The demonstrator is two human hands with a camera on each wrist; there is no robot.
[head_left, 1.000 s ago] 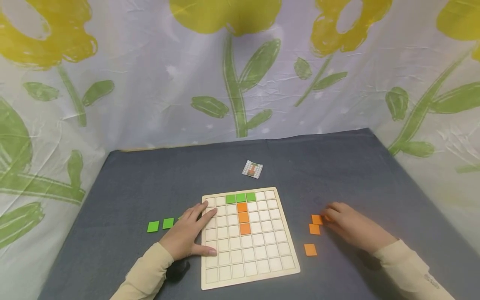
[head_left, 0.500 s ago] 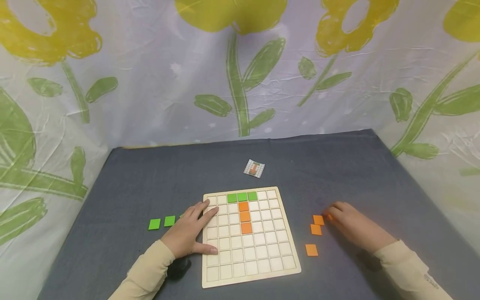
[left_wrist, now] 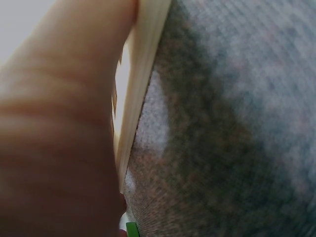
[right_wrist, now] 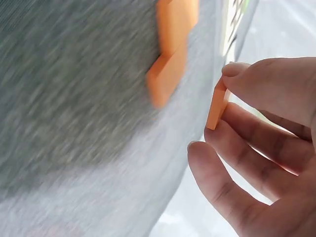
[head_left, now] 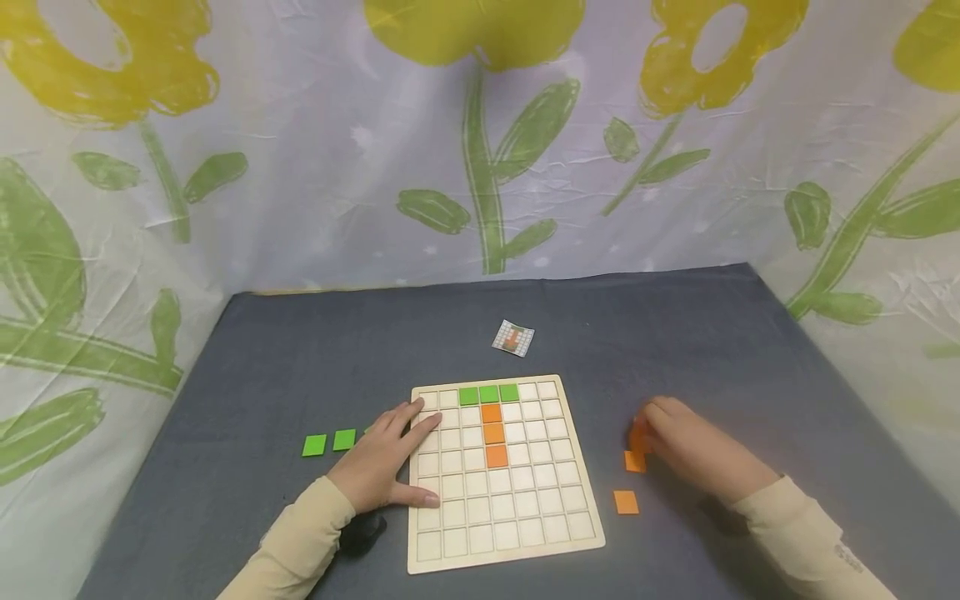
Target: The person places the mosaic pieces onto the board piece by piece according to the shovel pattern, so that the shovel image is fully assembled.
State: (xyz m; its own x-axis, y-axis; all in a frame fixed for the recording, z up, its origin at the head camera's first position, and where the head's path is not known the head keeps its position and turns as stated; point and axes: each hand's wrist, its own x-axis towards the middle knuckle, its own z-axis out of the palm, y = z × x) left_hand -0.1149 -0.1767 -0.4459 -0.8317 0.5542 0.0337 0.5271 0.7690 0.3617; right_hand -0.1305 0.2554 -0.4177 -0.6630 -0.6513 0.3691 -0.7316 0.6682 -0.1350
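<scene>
My left hand [head_left: 382,458] lies spread over the left edge of a wooden grid board [head_left: 523,507], fingertips and thumb resting on it. In the board's far row sit three green square tiles [head_left: 488,393], with three orange tiles [head_left: 493,433] running down in a column below the middle one. Right of the board, my right hand [head_left: 686,442] pinches an orange square tile [right_wrist: 217,106] between thumb and fingers; the right wrist view shows it held on edge. Close to that hand lies a loose orange tile [head_left: 634,462], and another orange tile [head_left: 626,502] is nearer me.
Left of the board are loose green tiles [head_left: 344,439], one partly hidden behind my left hand. A small printed pattern card [head_left: 513,338] lies beyond the board on the dark tablecloth [head_left: 337,342]. A flower-printed curtain [head_left: 322,167] hangs behind the table.
My right hand has shifted a little left with an orange tile in its fingers, now covering part of the loose orange tiles. My left hand stays on the board. The head view has shifted slightly.
</scene>
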